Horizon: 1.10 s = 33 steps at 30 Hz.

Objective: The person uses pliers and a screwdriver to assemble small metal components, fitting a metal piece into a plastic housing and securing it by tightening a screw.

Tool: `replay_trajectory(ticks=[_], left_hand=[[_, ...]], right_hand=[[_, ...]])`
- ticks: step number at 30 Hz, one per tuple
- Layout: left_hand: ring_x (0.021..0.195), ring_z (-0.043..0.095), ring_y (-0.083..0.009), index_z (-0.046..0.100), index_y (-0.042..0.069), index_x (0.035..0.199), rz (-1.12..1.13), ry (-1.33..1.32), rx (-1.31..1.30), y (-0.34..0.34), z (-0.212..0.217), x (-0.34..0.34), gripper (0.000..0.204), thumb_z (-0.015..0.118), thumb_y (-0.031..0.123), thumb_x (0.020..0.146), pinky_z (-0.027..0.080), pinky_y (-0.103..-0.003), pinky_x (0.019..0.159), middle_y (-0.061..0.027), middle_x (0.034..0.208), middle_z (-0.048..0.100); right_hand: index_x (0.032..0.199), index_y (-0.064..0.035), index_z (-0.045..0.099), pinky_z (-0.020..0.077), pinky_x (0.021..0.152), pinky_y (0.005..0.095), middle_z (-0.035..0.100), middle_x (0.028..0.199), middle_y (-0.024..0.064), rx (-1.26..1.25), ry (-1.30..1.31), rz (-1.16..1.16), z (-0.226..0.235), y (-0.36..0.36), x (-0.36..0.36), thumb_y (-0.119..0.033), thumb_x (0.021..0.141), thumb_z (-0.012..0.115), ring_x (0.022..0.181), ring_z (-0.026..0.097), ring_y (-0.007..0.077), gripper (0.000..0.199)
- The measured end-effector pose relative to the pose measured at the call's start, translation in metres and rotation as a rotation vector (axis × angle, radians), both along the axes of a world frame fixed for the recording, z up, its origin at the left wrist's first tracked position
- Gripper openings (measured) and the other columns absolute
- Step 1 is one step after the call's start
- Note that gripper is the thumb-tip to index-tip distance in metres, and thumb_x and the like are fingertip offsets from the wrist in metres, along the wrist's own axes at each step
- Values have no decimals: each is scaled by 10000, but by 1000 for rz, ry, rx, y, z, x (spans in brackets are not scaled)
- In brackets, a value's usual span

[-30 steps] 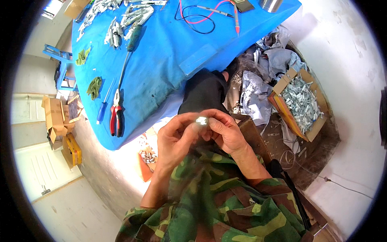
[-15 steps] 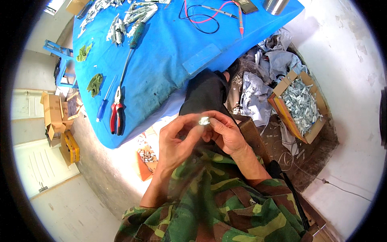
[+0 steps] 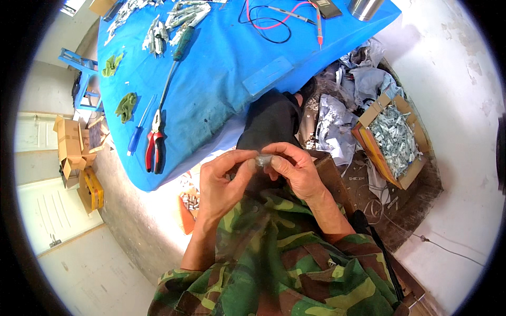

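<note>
both hands meet over the lap, close to the chest — likely so the small grey metal piece (image 3: 263,159) sits near the eyes for fine work. the left hand (image 3: 224,181) pinches one end between thumb and fingertips; the right hand (image 3: 295,168) closes on the other, fingers curled, wrists bent inward. red-handled pliers (image 3: 154,147) lie on the blue desk (image 3: 221,79), and a cardboard box (image 3: 392,139) of similar metal bits stands on the floor to the right.
</note>
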<state>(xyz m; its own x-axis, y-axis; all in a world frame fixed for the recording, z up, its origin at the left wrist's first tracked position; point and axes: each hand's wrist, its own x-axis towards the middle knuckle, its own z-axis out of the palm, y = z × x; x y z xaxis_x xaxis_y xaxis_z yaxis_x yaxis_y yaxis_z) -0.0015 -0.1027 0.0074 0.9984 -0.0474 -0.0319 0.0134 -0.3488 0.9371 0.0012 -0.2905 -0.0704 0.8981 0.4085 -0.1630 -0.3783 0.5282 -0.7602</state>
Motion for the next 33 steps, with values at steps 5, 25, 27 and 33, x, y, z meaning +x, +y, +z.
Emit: replay_trajectory(ticks=[5, 25, 27, 33], left_hand=[[722, 679, -149, 734, -9, 978, 22, -12, 9, 2, -5, -1, 113, 710, 17, 870, 516, -252, 645, -99, 858, 732], [679, 664, -347, 572, -2, 910, 4, -150, 314, -9, -6, -4, 91, 647, -16, 861, 523, -397, 618, -180, 803, 657], [669, 667, -334, 565, -3, 910, 6, -137, 308, -9, -4, -4, 99, 649, -20, 860, 524, -391, 610, -178, 798, 659], [637, 626, -245, 565, -3, 913, 27, -160, 313, -11, -3, -7, 100, 652, -25, 867, 499, -343, 588, -135, 777, 638]], right_hand=[[1243, -5, 624, 507, 694, 233, 680, 1000, 42, -53, -25, -13, 3, 3, 0, -132, 998, 633, 837, 620, 89, 276], [1230, 23, 635, 526, 805, 239, 678, 1093, 56, -349, -200, -30, 18, 10, -5, -22, 950, 655, 924, 644, 97, 284], [1219, 30, 636, 525, 834, 247, 669, 1114, 64, -350, -243, -58, 17, 11, -5, -6, 937, 665, 960, 639, 107, 286], [1199, 36, 639, 520, 867, 258, 654, 1134, 78, -316, -294, -110, 17, 14, -5, 21, 915, 680, 1026, 622, 116, 287]])
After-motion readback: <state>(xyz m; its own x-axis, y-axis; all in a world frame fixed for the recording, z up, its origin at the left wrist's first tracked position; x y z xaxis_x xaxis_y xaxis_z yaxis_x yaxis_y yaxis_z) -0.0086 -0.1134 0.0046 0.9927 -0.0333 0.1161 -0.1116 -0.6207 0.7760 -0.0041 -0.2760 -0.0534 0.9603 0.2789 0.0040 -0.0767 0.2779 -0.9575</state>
